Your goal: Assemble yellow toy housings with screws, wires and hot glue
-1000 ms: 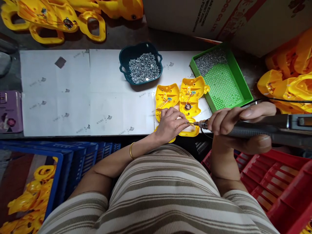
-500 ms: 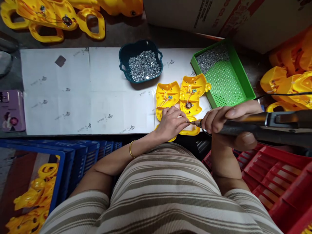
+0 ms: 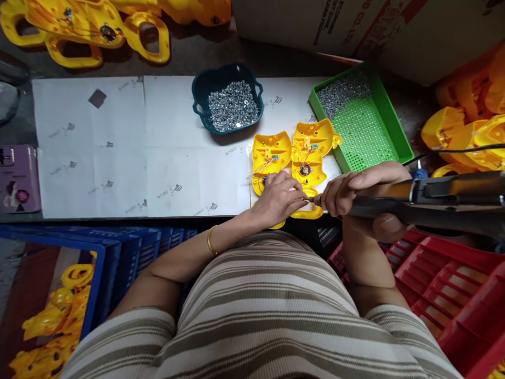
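My right hand (image 3: 343, 192) is wrapped round a dark power screwdriver (image 3: 445, 202), held almost level with its bit pointing left. At the bit's tip, the thumb and fingers of my left hand (image 3: 278, 197) are pinched together; whatever they hold is too small to make out. Beneath and beside that hand lie two yellow plastic shell halves, a left shell (image 3: 271, 145) and a right shell (image 3: 313, 134), open side up. Each has wires and a small green circuit board inside, and a round speaker (image 3: 305, 170) shows in the right one. My left hand covers part of the left shell.
A dark teal basin (image 3: 200, 113) of small metal parts and a green tray (image 3: 394, 123) with screws stand behind the shells. More yellow shells (image 3: 79, 26) lie at the back left. Blue crates (image 3: 118, 263) and a red crate (image 3: 445, 284) flank me; a purple phone (image 3: 19, 179) lies left.
My right hand and the screwdriver have shifted slightly left, bringing the bit closer to my left fingertips. My left hand stays nearly in place, and the shells have not moved.
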Action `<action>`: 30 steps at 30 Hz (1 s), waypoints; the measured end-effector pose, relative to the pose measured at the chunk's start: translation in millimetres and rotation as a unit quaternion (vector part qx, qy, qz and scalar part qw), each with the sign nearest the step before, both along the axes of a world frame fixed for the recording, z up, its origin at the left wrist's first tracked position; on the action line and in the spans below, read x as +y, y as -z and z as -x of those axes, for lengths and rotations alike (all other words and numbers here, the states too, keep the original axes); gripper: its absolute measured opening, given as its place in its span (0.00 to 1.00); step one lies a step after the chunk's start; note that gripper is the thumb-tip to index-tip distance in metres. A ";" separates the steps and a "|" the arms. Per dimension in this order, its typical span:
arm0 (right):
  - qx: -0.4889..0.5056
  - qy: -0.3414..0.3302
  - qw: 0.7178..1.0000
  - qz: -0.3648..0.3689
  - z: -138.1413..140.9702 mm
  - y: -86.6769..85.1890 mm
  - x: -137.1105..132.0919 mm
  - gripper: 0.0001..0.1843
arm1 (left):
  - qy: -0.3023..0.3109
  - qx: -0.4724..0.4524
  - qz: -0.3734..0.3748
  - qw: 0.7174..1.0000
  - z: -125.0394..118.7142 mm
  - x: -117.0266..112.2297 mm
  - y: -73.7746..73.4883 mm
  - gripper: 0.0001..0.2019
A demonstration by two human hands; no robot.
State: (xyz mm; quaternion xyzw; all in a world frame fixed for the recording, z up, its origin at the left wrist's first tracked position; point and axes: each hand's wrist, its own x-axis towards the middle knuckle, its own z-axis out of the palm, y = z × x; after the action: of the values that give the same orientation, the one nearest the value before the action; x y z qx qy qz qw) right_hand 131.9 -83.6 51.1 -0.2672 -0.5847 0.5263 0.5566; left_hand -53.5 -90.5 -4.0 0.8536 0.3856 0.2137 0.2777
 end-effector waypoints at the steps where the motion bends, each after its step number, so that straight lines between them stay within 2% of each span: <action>1: 0.012 -0.015 1.000 -0.015 -1.4 -0.8 1.8 0.19 | -0.008 -0.003 -0.009 1.000 0.7 0.2 0.6 0.11; 3: 0.049 -0.046 0.996 -0.059 -3.9 -2.7 6.9 0.22 | -0.040 -0.010 -0.045 0.998 2.8 -0.4 0.5 0.16; 5: 0.060 -0.031 0.994 -0.088 -4.2 -3.7 12.1 0.21 | -0.069 -0.008 -0.096 0.993 4.8 -3.1 -1.0 0.16; 7: 0.067 0.018 0.992 -0.107 -0.7 -2.3 16.2 0.18 | -0.057 0.012 -0.143 0.988 5.1 -7.8 -3.0 0.15; 9: 0.070 0.079 0.988 -0.113 6.1 1.5 19.0 0.15 | -0.012 0.052 -0.164 0.985 2.7 -13.8 -4.8 0.14; 11: 0.065 0.122 0.984 -0.112 14.1 6.4 21.7 0.15 | 0.033 0.105 -0.157 0.982 -1.6 -19.2 -5.9 0.16; 14: 0.051 0.134 0.984 -0.109 23.1 12.2 27.1 0.14 | 0.082 0.166 -0.122 0.975 -8.0 -23.8 -5.8 0.25; 20: 0.023 0.134 0.986 -0.096 27.5 19.1 37.3 0.13 | 0.111 0.187 -0.092 0.972 -12.3 -23.4 -2.1 0.35; 24: 0.013 0.146 0.987 -0.070 28.8 28.1 42.0 0.15 | 0.119 0.191 -0.083 0.971 -11.9 -23.3 -2.7 0.37; 30: 0.031 0.126 0.988 -0.086 34.5 32.2 47.1 0.13 | 0.118 0.199 -0.077 0.970 -12.4 -22.3 -6.5 0.32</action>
State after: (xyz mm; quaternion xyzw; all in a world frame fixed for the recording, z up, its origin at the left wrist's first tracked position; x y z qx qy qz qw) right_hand 97.4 -36.5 18.9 -0.2736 -0.5720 0.4078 0.6570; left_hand -41.0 -112.7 2.4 0.9371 0.3123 0.0338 0.1522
